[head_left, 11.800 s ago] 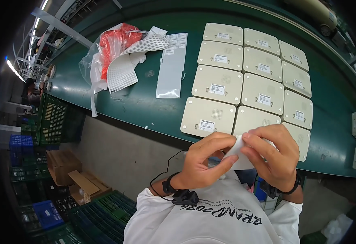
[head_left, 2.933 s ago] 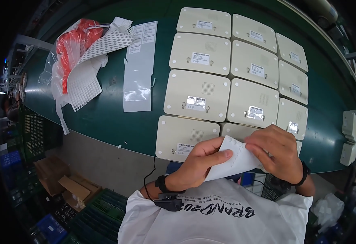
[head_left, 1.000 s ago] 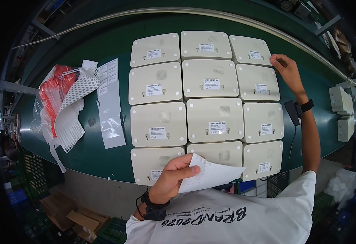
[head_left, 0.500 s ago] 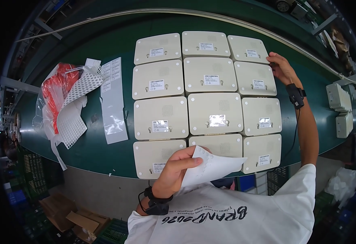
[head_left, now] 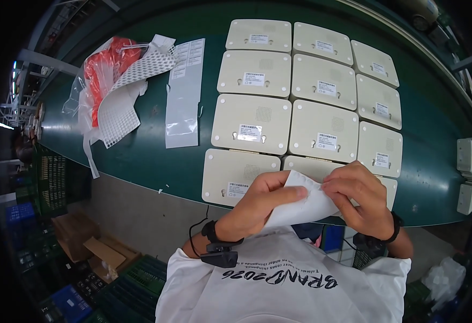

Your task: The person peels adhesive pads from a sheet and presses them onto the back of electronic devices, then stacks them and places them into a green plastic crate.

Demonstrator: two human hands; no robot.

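Note:
In front of my chest, my left hand (head_left: 257,207) grips a white backing sheet (head_left: 292,212), thumb on top. Small round pads dot this sheet. My right hand (head_left: 364,199) meets its right side, fingertips pinched together at the edge; whether a single pad is between them is hidden. Beyond both hands, cream plastic housings (head_left: 251,123) lie in close rows, backs upward. Each visible back bears a printed label, and many show keyhole slots, a dotted grille and round white corner feet. My hands and the sheet partly cover the nearest row.
To the left on the green table (head_left: 155,169) lie a label sheet (head_left: 183,105) and a clear bag with red material (head_left: 106,67), beside white perforated sheeting (head_left: 118,116). More housings (head_left: 467,177) stack at the far right. Cardboard boxes (head_left: 93,239) and crates (head_left: 139,274) stand below.
My right hand has come back from the far right housing to the sheet in my left hand. My view has shifted, so the housings appear farther right and higher.

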